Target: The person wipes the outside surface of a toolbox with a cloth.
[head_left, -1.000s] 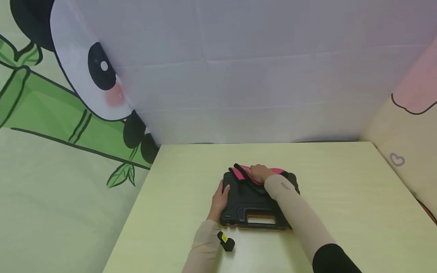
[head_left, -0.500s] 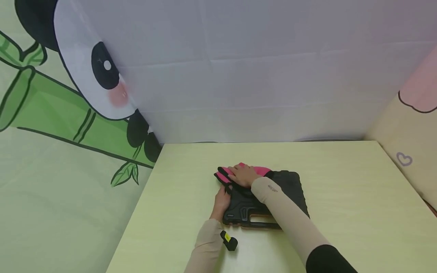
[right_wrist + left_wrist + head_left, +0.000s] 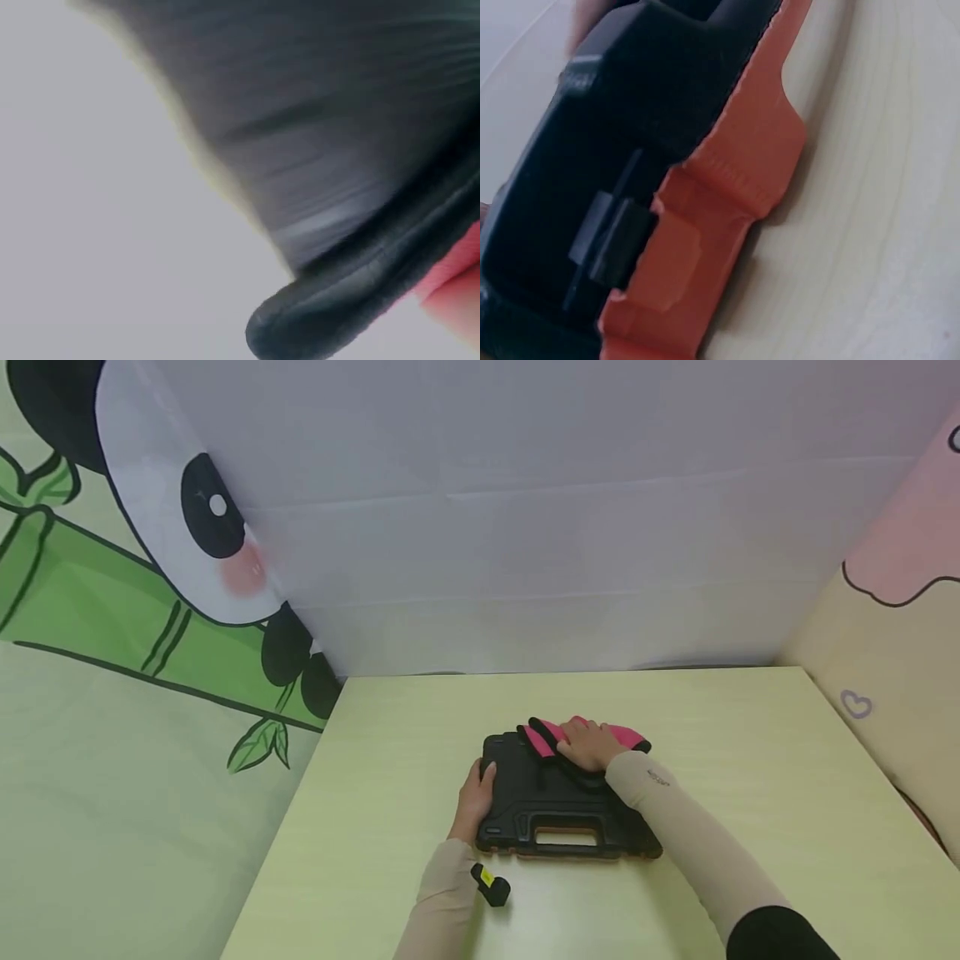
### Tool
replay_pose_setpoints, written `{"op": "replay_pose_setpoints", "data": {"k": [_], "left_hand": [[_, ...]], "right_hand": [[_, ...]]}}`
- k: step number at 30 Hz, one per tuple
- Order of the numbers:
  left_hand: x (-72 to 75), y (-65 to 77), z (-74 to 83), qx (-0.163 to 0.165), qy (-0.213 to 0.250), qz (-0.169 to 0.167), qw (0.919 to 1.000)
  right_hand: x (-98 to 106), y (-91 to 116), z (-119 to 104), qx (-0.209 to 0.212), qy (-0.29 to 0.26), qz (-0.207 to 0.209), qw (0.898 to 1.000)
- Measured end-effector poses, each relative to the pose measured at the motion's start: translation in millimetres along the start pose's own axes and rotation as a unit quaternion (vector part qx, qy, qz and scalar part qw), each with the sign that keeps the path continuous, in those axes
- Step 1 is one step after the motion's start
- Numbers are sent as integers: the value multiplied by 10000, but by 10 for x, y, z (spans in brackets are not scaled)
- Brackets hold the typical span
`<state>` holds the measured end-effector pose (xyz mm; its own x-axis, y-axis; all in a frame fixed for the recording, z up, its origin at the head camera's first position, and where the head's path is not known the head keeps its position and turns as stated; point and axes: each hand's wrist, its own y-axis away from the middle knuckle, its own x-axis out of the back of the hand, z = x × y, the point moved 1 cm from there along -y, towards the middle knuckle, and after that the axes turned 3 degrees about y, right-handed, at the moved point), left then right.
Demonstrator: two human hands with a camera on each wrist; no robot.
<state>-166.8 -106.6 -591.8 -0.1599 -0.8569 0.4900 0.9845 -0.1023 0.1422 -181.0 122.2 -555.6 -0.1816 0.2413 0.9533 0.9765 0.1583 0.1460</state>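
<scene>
A black plastic tool case (image 3: 517, 793) with a handle opening lies on the table, handle side toward me. My left hand (image 3: 472, 797) grips its left edge, thumb near the top. In the left wrist view, the case's orange lower half (image 3: 742, 150) and a black latch (image 3: 615, 240) show. On the lid's far part, my right hand (image 3: 592, 747) holds a pink cloth (image 3: 626, 737) with black edging, fingers laid over it. The cloth's black trim (image 3: 352, 289) crosses the right wrist view, with the lid blurred behind it.
The pale wooden table (image 3: 390, 760) extends around the case. A white sheet wall (image 3: 480, 568) stands at its back edge. A printed panda curtain (image 3: 120, 602) hangs at the left, and a cream panel (image 3: 840, 652) at the right. A small wrist camera (image 3: 491, 885) sits at the left sleeve.
My right hand and the cloth slid left across the far part of the lid, then back right. My left hand stays at the case's left edge. The head view shifts slightly.
</scene>
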Motion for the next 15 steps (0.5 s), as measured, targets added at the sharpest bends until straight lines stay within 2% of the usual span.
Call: {"op": "replay_pose_setpoints", "data": {"k": [3,8,11,15], "left_hand": [[-4,8,5,53,110,-43,9999],[25,-35,-48,100,231,-76,9997],[23,-40,-53,75,230,-99,9997],[14,-23,-37,52,256,-120,9996]], "right_hand": [[21,142,252,-151,-41,92,9998],[16,281,481,-370,-390,310,9981],[-8,353,542,-557,-788,592,9936],[-17,441,524,-935,-1022,955,9857]]}}
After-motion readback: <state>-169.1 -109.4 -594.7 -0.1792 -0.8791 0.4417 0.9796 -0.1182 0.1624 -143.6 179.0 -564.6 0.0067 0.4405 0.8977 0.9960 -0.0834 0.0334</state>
